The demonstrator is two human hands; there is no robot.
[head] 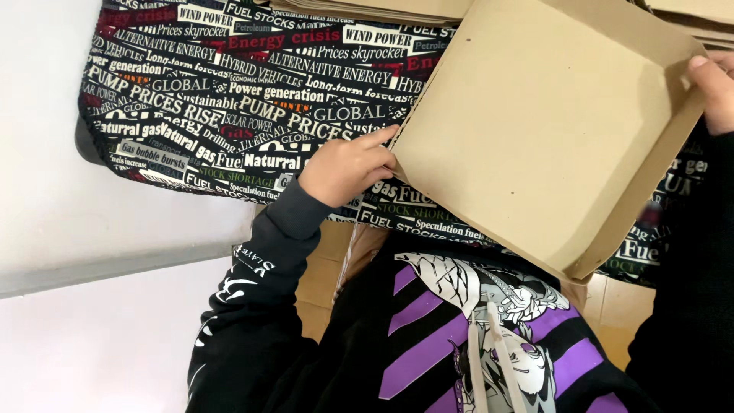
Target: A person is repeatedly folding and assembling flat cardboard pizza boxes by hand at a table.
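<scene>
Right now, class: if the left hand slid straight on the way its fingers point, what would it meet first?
The left hand points right, and its fingers already touch the left edge of the shallow cardboard box, so that wall comes first.

Soft, even light fills the view with no glare, brightest on the pale wall [92,229] at the left. The cardboard tray [550,130] casts faint shading inside its raised rim. Focus is sharp throughout, apart from one small smudged patch near the right edge.
</scene>
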